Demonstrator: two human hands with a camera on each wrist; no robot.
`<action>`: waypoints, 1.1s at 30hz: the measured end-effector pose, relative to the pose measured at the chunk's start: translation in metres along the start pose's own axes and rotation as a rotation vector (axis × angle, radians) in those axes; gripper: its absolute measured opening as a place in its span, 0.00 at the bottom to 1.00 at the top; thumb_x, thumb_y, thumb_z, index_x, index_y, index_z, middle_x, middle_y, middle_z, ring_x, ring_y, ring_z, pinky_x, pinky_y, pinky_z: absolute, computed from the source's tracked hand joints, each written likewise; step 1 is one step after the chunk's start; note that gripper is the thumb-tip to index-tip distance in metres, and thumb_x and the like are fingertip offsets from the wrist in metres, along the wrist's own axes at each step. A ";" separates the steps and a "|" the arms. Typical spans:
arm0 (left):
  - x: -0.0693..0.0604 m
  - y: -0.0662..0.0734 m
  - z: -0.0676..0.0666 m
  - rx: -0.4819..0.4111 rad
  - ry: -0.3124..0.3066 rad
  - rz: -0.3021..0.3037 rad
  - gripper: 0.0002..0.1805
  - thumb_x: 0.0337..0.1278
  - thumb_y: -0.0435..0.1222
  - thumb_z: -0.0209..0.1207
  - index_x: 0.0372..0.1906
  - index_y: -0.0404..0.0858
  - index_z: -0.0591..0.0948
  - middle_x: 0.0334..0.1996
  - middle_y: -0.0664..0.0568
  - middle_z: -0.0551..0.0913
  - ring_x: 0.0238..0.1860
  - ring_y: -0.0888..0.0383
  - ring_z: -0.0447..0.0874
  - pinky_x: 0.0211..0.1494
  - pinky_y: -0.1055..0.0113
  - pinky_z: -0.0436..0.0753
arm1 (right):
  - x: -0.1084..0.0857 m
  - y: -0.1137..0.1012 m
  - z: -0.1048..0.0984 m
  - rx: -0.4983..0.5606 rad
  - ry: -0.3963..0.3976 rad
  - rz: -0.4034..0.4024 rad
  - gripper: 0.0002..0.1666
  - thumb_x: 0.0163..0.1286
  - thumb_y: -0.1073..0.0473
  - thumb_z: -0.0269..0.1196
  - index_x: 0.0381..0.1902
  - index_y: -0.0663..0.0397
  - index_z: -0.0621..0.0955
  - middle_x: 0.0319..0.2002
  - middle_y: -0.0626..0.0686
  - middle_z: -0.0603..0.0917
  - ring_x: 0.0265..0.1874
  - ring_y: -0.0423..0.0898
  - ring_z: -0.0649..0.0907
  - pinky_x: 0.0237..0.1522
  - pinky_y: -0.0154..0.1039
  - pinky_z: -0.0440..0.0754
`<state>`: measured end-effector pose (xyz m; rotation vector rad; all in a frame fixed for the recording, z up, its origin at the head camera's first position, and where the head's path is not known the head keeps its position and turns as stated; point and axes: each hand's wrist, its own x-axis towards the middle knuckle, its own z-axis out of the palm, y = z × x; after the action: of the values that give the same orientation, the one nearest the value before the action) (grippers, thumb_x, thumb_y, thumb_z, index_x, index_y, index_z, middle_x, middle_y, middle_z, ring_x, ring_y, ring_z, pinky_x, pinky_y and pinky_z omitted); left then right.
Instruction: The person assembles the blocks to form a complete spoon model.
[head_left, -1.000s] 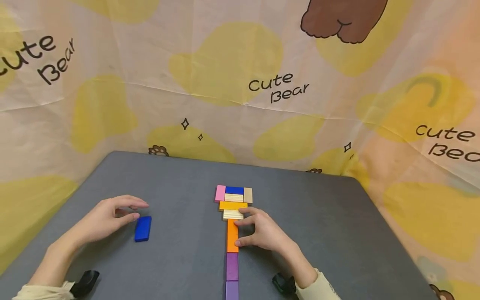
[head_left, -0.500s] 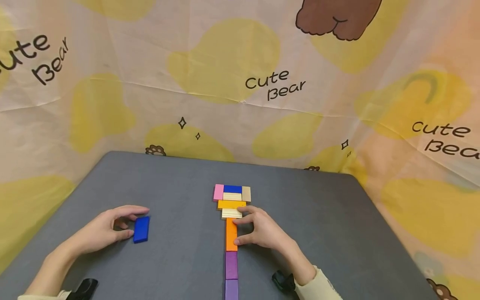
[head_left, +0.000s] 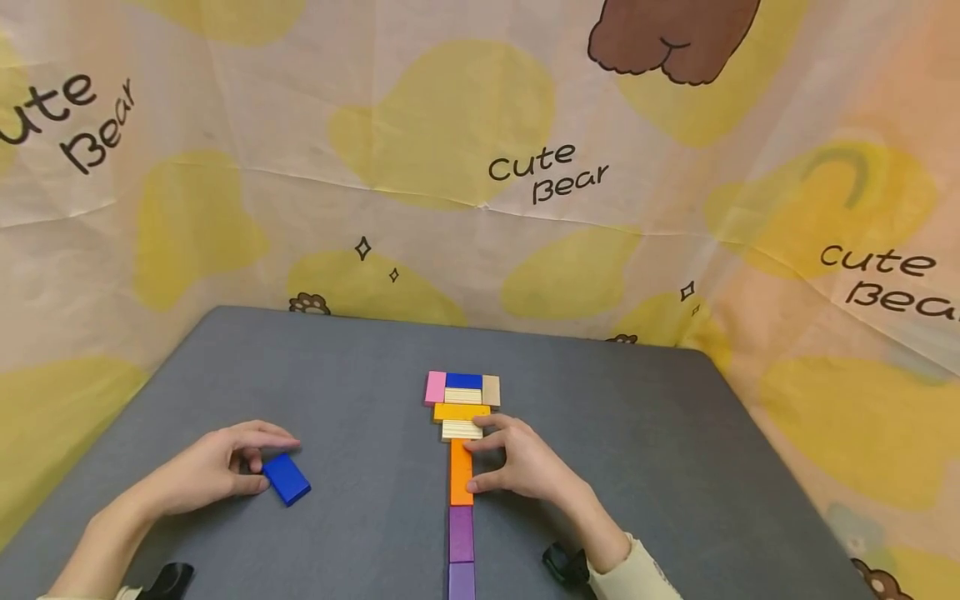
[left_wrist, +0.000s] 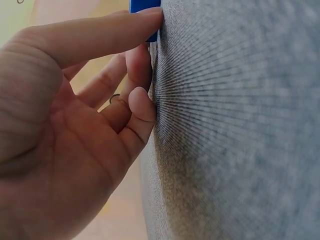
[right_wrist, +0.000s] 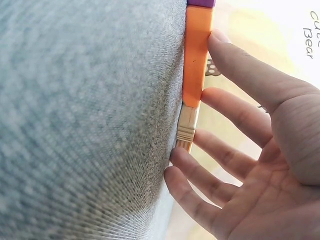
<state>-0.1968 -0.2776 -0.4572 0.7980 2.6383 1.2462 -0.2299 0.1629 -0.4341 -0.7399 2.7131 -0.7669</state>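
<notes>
In the head view my left hand (head_left: 202, 467) has its thumb at the left corner of a flat blue block (head_left: 287, 479), the index finger reaching past the far side. The left wrist view shows the thumb against this blue block (left_wrist: 154, 35), the other fingers curled behind. Touching the right side of a row is my right hand (head_left: 525, 460), fingers spread. Its thumb and index finger meet an orange block (right_wrist: 196, 57); other fingers lie along a light wooden block (right_wrist: 188, 120).
Purple blocks (head_left: 461, 535) continue the row toward me. At its far end are a yellow-orange block (head_left: 457, 412), a pink block (head_left: 435, 387), another blue block (head_left: 463, 381) and a tan block (head_left: 491, 390). A printed cloth hangs behind the grey table (head_left: 360, 400).
My left hand has come a little nearer me and closed in on the blue block, which has turned from nearly straight to slanted. The right hand stays at the row.
</notes>
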 end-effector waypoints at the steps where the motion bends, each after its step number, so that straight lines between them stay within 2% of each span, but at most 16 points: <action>1: 0.001 0.001 -0.001 -0.001 -0.003 0.004 0.25 0.50 0.33 0.72 0.57 0.41 0.83 0.53 0.49 0.78 0.33 0.60 0.76 0.33 0.68 0.76 | 0.000 0.000 0.000 0.002 0.002 0.000 0.33 0.51 0.41 0.77 0.55 0.42 0.86 0.66 0.48 0.72 0.64 0.54 0.67 0.63 0.57 0.65; 6: 0.004 0.003 -0.004 -0.001 -0.004 -0.025 0.21 0.48 0.37 0.73 0.51 0.44 0.85 0.50 0.51 0.79 0.32 0.60 0.76 0.33 0.68 0.76 | 0.001 -0.001 -0.002 0.002 0.011 -0.009 0.33 0.51 0.41 0.77 0.55 0.43 0.85 0.66 0.48 0.72 0.64 0.54 0.68 0.63 0.56 0.64; 9: 0.004 0.003 -0.006 0.028 -0.002 -0.073 0.21 0.46 0.39 0.75 0.49 0.46 0.85 0.40 0.54 0.80 0.31 0.61 0.75 0.32 0.68 0.73 | 0.002 -0.001 -0.001 -0.002 0.010 -0.010 0.33 0.51 0.41 0.77 0.55 0.42 0.85 0.66 0.48 0.72 0.64 0.54 0.68 0.63 0.56 0.64; 13: 0.003 0.005 -0.007 0.054 -0.015 -0.128 0.20 0.43 0.43 0.76 0.45 0.46 0.85 0.29 0.55 0.75 0.29 0.61 0.73 0.29 0.69 0.71 | 0.004 -0.002 -0.001 -0.011 0.005 -0.004 0.33 0.51 0.41 0.77 0.55 0.42 0.85 0.66 0.48 0.72 0.64 0.53 0.68 0.63 0.56 0.64; 19: 0.001 0.005 -0.007 0.068 -0.007 -0.114 0.20 0.43 0.45 0.76 0.43 0.46 0.84 0.27 0.56 0.74 0.28 0.62 0.72 0.28 0.69 0.71 | 0.006 -0.003 0.001 -0.012 -0.004 0.005 0.34 0.50 0.40 0.77 0.55 0.42 0.85 0.65 0.48 0.72 0.64 0.54 0.68 0.63 0.57 0.65; 24: 0.000 0.005 -0.008 0.064 -0.002 -0.127 0.18 0.46 0.48 0.74 0.43 0.48 0.84 0.28 0.56 0.75 0.28 0.62 0.73 0.28 0.69 0.71 | 0.008 -0.004 0.001 -0.006 -0.012 0.007 0.33 0.51 0.40 0.77 0.56 0.42 0.85 0.66 0.48 0.72 0.64 0.54 0.68 0.63 0.57 0.65; 33: 0.006 0.007 -0.009 0.081 0.025 -0.098 0.17 0.46 0.49 0.74 0.41 0.50 0.83 0.24 0.57 0.74 0.26 0.62 0.72 0.27 0.69 0.69 | 0.006 -0.004 0.000 -0.014 0.002 0.008 0.33 0.51 0.40 0.76 0.55 0.42 0.85 0.65 0.48 0.72 0.64 0.54 0.68 0.63 0.57 0.65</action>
<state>-0.2023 -0.2772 -0.4453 0.6587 2.7270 1.1395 -0.2336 0.1565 -0.4321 -0.7315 2.7239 -0.7476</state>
